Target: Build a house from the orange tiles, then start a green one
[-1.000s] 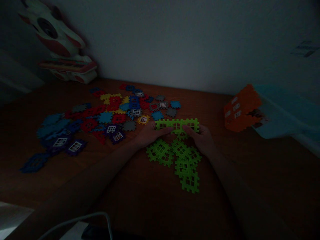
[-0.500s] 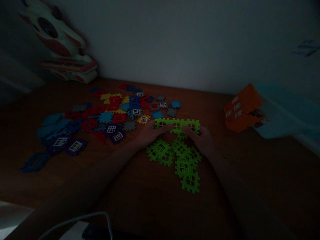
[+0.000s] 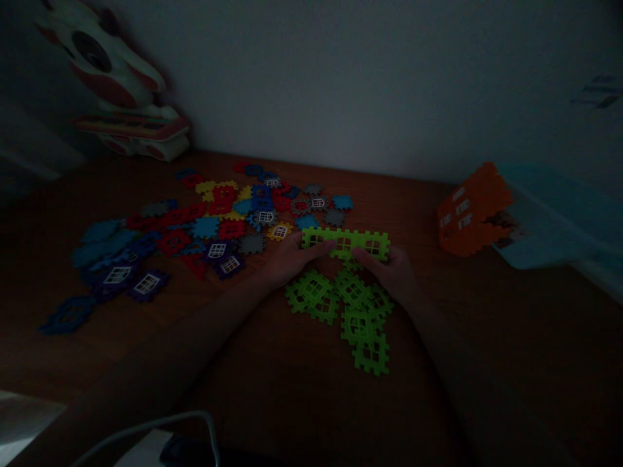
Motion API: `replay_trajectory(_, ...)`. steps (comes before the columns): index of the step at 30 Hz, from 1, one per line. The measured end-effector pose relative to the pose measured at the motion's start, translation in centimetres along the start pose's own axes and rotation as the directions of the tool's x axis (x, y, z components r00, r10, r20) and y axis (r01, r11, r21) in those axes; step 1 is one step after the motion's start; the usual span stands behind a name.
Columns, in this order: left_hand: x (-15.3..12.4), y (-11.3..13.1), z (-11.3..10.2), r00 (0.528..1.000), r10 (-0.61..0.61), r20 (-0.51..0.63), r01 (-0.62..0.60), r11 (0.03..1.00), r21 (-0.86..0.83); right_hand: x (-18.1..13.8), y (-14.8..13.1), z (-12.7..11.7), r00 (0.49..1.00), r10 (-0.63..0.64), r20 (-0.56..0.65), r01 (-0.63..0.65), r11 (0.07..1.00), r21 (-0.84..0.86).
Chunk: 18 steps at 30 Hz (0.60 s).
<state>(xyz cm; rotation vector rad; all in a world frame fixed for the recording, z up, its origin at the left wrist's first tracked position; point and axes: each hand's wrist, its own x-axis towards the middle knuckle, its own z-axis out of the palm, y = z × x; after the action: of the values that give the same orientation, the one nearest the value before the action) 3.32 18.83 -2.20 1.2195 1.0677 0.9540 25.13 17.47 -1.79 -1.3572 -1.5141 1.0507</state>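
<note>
Between my two hands is a strip of joined green window tiles point(image 3: 344, 236), three in a row with toothed edges. My left hand point(image 3: 291, 259) grips its left end, thumb lying across the front. On the right end, my right hand point(image 3: 392, 269) is closed, its thumb pressed near the seam beside the middle tile. The fingers behind the strip are hidden. Just below and nearer to me, several loose green window tiles point(image 3: 357, 324) lie overlapping on the wooden table point(image 3: 272, 402).
Many toothed tiles in red, blue point(image 3: 207, 227), yellow, grey and purple spread over the left and middle. An orange tile house point(image 3: 472, 211) stands right, by a pale blue sheet-like thing point(image 3: 549, 220). A cow-shaped toy keyboard point(image 3: 131, 126) sits back left. A white cable point(image 3: 160, 418) crosses the near edge.
Almost nothing differs. My right thumb has shifted slightly left along the strip, and both hands keep their hold on it.
</note>
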Motion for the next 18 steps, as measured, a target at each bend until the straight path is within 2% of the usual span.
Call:
replay_trajectory(10, -0.09, -0.09, -0.15, 0.999, -0.027, 0.028, 0.027, 1.0, -0.005, 0.02, 0.06, 0.0, 1.0, -0.016, 0.013, 0.016, 1.0, 0.022)
replay_trajectory(18, -0.08, -0.21, -0.07, 0.998, -0.041, 0.057, 0.045, 0.996, -0.071, -0.03, 0.19, 0.01, 0.999, -0.041, 0.005, 0.04, 0.999, 0.016)
